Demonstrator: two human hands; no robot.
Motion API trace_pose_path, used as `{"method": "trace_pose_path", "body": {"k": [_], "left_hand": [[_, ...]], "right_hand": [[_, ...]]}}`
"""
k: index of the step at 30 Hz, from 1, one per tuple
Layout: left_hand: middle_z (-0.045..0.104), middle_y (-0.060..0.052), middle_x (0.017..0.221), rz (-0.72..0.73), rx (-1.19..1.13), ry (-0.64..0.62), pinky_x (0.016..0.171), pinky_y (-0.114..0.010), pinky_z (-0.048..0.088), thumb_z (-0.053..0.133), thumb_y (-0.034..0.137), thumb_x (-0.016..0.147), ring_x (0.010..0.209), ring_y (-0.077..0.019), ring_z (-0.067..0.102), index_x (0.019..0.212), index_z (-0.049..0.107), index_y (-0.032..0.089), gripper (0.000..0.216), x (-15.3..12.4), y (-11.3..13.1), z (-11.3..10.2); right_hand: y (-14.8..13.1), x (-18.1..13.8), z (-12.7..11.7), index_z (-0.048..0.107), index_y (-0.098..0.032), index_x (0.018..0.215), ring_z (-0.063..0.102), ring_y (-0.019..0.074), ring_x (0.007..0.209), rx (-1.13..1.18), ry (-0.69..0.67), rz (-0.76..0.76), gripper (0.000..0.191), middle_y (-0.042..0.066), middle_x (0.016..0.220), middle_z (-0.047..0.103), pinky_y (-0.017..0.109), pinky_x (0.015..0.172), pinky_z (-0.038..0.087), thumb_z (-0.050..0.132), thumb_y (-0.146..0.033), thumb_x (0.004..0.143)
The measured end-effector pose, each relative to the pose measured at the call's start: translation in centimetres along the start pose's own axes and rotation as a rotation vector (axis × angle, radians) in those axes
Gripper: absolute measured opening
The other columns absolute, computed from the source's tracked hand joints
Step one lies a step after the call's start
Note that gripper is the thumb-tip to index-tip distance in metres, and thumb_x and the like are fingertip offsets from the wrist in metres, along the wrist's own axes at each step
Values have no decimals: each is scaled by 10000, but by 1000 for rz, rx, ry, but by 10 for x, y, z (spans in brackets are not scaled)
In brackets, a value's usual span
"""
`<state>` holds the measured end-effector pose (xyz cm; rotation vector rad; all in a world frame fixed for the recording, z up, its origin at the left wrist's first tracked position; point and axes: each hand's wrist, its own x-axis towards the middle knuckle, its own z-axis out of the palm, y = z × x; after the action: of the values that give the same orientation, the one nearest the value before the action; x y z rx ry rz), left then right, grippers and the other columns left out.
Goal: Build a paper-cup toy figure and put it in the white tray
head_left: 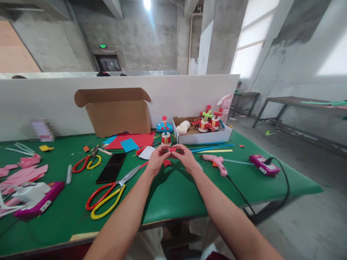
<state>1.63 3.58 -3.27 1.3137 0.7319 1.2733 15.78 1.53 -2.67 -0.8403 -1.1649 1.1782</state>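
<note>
Between the fingertips of my left hand and my right hand is a small red piece, perhaps rolled paper. Both hands are closed on it, one at each end, above the green tabletop. Just behind them stands a red and white paper-cup figure with a springy neck and a red top. A red scrap lies below my fingers. Near my left wrist are a white paper piece and large scissors with red and yellow handles.
A pink glue gun lies at right, its cord running to a purple power strip. Behind stands a white box with several cup figures. At left are a black phone, smaller scissors and pink paper.
</note>
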Motion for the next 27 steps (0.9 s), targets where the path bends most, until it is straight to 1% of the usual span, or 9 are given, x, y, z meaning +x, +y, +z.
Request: {"method": "trace_pose_path", "body": {"k": [4,7,10,12,15,17,20,22,27], "left_hand": [[660,-31,866,60,129,10,745,-292,493,737,307,637,771,-144,612,904,613,164,326,0,0,0],[653,-28,847,76,203,-5,711,-283,501,721,273,647,748,-140,613,921,609,167,315,0,-3,2],[657,-40,888,91,230,13,736,-296,514,706,259,664,792,-150,625,980,595,168,347,1,-5,2],[659,-46,901,96,250,-1,748,-305,518,695,266,679,808,-155,625,1004,595,166,354,1,-7,1],[660,-55,930,105,283,-28,751,-318,524,682,285,690,796,-156,624,973,621,162,315,2,-8,-1],[659,-60,947,116,304,-18,756,-321,525,677,291,690,792,-157,625,934,639,160,279,3,-8,-2],[651,-52,934,142,349,10,745,-307,523,672,286,683,770,-147,619,908,652,167,255,3,-8,-3],[646,-47,926,161,372,10,731,-298,521,674,275,673,750,-140,613,904,654,172,253,2,-8,-2],[660,-43,892,130,293,-4,740,-307,528,672,278,672,770,-151,631,947,624,166,301,3,-10,0]], "right_hand": [[3,1,-2,651,-220,868,640,118,654,128,1,159,323,-3,793,691,275,670,539,778,-395,628],[6,3,-4,653,-207,819,636,105,624,206,15,230,345,-18,729,676,245,630,536,809,-407,586],[9,5,-5,651,-199,796,646,107,655,270,19,231,375,-27,721,678,253,673,548,848,-374,529],[11,5,-5,651,-197,801,651,110,680,284,11,218,377,-26,735,684,269,705,553,855,-352,525],[12,5,-4,652,-192,799,657,114,697,269,1,209,371,-24,743,690,278,726,555,861,-323,523],[11,5,-4,651,-191,794,660,114,686,262,1,226,372,-22,741,694,267,710,555,860,-334,521],[11,6,-6,645,-194,789,651,101,614,261,21,282,379,-24,721,694,232,626,546,838,-407,541],[12,6,-6,643,-194,782,641,93,586,256,31,301,380,-30,699,688,215,587,535,834,-418,541],[12,6,-6,657,-190,796,652,98,657,245,12,250,367,-25,734,694,234,659,548,849,-360,533]]}}
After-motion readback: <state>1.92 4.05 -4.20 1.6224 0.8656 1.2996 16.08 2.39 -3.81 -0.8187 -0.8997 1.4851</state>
